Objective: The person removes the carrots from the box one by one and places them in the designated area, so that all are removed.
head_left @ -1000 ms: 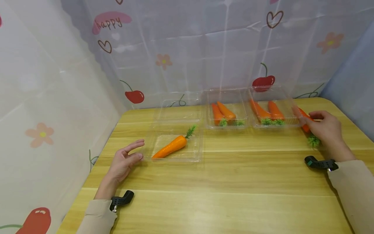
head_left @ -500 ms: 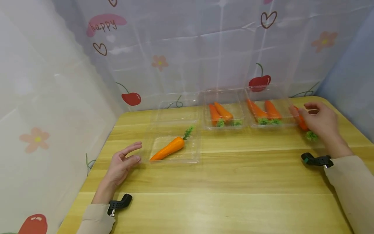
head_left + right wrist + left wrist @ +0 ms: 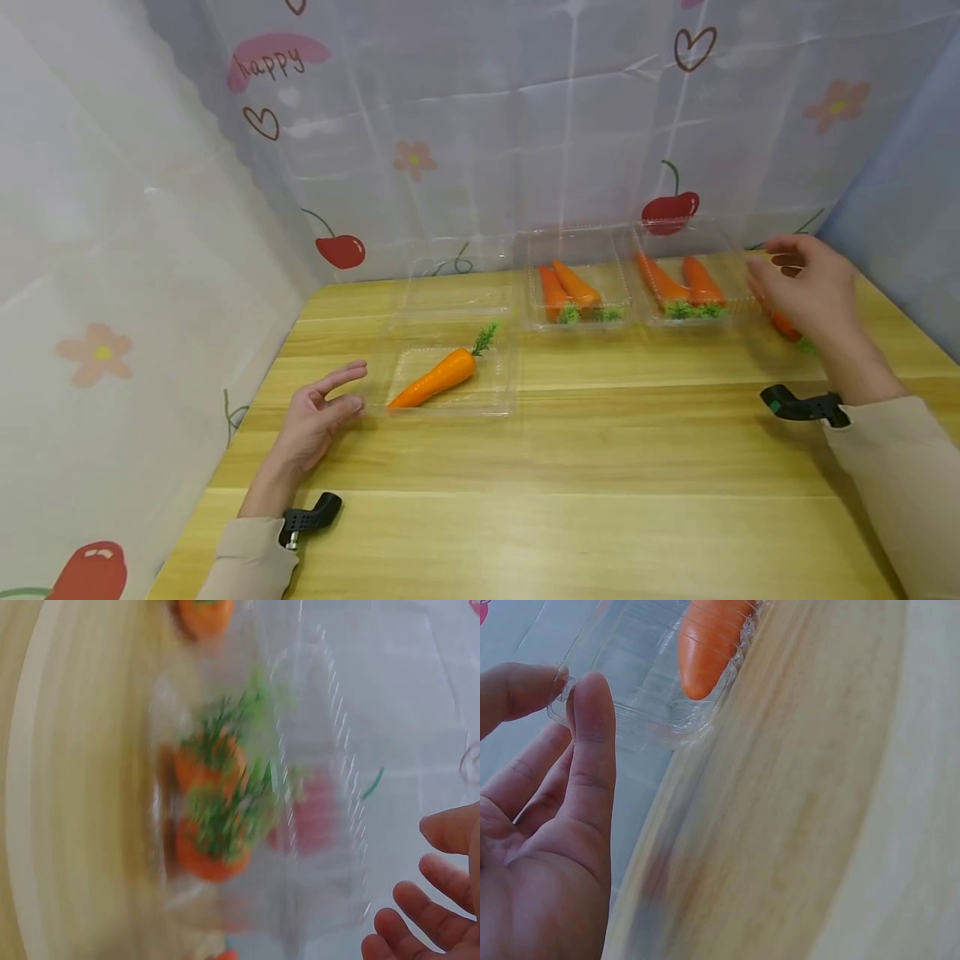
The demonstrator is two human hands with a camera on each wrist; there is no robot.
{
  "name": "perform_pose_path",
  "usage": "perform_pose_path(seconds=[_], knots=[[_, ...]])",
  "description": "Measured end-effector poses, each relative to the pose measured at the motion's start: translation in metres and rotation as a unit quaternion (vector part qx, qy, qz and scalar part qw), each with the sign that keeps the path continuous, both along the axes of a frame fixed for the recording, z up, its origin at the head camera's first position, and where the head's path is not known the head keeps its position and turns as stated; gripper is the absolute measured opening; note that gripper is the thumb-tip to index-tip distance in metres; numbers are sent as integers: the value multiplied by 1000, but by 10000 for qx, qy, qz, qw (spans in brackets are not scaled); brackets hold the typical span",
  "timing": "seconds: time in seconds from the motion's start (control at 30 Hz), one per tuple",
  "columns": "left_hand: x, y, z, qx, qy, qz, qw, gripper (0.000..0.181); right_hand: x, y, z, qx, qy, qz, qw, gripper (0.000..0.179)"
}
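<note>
In the head view, an orange carrot [image 3: 438, 379] with a green top lies in an open clear plastic container [image 3: 491, 396] at the left. My left hand [image 3: 315, 421] is at that container's left edge; the left wrist view shows its thumb and a finger [image 3: 592, 712] pinching the clear rim. My right hand [image 3: 813, 287] hovers over the far right of the table, fingers loosely bent and holding nothing. Below it a redder carrot [image 3: 783, 327] is mostly hidden. Nearest to that hand stands a clear box [image 3: 731, 312] with two carrots [image 3: 702, 282].
A second clear box [image 3: 626, 312] with two carrots [image 3: 577, 285] stands beside the right-hand one, along the back of the wooden table [image 3: 570, 483]. A printed curtain [image 3: 510, 142] hangs close behind the table. The right wrist view is blurred.
My right hand has risen and drifted left, away from the carrot at the far right, which stays on the table. The left hand keeps its place at the container's edge.
</note>
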State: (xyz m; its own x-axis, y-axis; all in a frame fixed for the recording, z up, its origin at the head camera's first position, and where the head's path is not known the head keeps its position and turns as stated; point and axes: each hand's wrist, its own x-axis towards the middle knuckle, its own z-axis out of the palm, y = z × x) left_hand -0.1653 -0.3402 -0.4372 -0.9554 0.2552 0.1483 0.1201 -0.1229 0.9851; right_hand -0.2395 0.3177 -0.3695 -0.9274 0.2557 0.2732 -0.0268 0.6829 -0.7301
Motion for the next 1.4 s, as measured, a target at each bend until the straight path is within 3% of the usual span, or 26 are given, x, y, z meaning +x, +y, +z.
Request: perform_pose_path(seconds=[0.23,0.57,0.93,1.23,1.4], knots=[[0,-2,1,115,58,-63,9999,46,-4,-31,13,57,262,318,9991,57],[0,1,1,16,15,-31,10000,46,-8,-64,13,-13,525,679,9963,52],[1,1,1,-70,-58,10,10000,47,-15,-103,16,-160,337,1253,9914,50],[0,1,2,-28,10,-12,10000,46,-19,-134,20,-430,234,1951,9796,48],[1,1,1,-33,-62,-1,10000,47,-24,-151,19,-539,195,2446,9679,47]])
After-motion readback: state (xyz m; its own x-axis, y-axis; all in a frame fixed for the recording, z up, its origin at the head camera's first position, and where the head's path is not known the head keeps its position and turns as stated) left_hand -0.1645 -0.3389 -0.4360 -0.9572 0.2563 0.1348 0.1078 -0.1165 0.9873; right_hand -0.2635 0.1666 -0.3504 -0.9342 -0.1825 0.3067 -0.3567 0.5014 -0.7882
